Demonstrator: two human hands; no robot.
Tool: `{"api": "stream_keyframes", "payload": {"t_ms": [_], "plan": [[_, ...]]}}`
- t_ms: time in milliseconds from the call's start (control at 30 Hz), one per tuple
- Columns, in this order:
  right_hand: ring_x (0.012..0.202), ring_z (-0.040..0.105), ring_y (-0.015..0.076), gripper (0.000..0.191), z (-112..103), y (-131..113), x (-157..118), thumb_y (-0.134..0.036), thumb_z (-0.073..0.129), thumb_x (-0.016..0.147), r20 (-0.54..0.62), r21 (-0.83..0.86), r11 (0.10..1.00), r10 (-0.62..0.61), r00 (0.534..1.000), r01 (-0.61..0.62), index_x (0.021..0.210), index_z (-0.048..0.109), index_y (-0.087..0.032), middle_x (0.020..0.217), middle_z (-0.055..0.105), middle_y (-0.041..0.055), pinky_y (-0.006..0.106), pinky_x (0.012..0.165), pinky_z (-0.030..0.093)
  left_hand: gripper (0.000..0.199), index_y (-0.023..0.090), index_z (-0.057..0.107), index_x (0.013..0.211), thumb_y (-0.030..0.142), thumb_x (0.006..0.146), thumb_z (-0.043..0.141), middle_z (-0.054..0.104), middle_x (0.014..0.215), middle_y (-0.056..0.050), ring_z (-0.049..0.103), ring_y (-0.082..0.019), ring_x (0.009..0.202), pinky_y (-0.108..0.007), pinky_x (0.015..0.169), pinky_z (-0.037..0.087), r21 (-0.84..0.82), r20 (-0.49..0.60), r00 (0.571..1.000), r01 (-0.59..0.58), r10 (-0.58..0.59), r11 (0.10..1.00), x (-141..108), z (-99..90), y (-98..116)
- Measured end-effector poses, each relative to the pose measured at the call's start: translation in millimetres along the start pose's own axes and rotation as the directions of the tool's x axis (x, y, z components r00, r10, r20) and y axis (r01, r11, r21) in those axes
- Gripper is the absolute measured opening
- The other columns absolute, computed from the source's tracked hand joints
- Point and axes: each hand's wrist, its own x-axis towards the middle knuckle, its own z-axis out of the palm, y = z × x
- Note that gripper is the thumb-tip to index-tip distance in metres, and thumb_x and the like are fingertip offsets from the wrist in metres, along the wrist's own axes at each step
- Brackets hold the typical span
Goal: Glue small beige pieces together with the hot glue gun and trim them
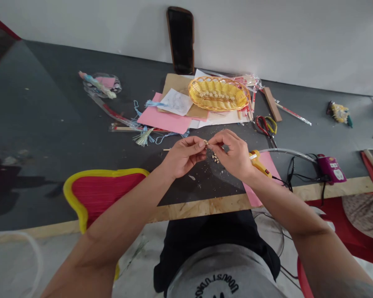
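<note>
Over the dark table, my left hand (186, 156) and my right hand (231, 153) meet at their fingertips. Between them they pinch a tiny pale beige piece (206, 142), too small to name for certain. Just below the right fingers lies a little pile of similar beige pieces (215, 158), with crumbs scattered around it. A yellow glue gun (259, 162) rests beside my right wrist, partly hidden by it. Beyond my hands, a yellow woven basket (219, 94) holds a row of small pale pieces.
Pink sheets (164, 118), tassels (144, 136) and scissors (267, 127) lie behind my hands. A phone (180, 41) leans on the wall. A purple power strip (331, 169) with cables sits right. A red and yellow chair back (105, 194) touches the table's front edge at left.
</note>
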Motion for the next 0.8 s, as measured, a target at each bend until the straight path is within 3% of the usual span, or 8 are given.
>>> {"api": "stream_keyframes", "payload": {"t_ms": [200,500,800], "plan": [[0.082,0.063,0.0162,0.006,-5,-1,-2,-0.017,0.064,0.088,0.002,0.03,0.999,0.019,1.0,-0.019,0.084,0.065,-0.022,0.085,0.069,0.0009,0.03,0.076,0.05,0.029,0.014,0.071,0.069,0.033,0.06,0.092,0.066,0.062,0.0,0.06,-0.008,0.058,-0.019,0.058,0.053,0.047,0.009,1.0,-0.016,0.016,0.999,-1,0.1,2],[0.074,0.062,0.0119,0.005,-7,-3,-11,-0.024,0.068,0.088,0.05,0.336,0.925,0.171,0.984,-0.178,0.086,0.067,-0.02,0.082,0.068,0.0004,0.024,0.066,0.049,0.031,0.014,0.072,0.071,0.033,0.059,0.093,0.069,0.061,0.0,0.064,-0.01,0.056,-0.019,0.057,0.056,0.061,0.054,0.997,0.055,-0.058,0.997,-3,1.6,4],[0.074,0.06,0.0113,0.004,-8,-9,-13,-0.021,0.067,0.089,0.067,0.307,0.938,0.144,0.987,-0.158,0.085,0.066,-0.02,0.082,0.067,0.0002,0.024,0.065,0.048,0.032,0.012,0.072,0.07,0.032,0.057,0.093,0.07,0.063,0.0,0.065,-0.009,0.057,-0.02,0.058,0.056,0.077,0.088,0.994,0.064,-0.071,0.995,-6,3.3,6]]}}
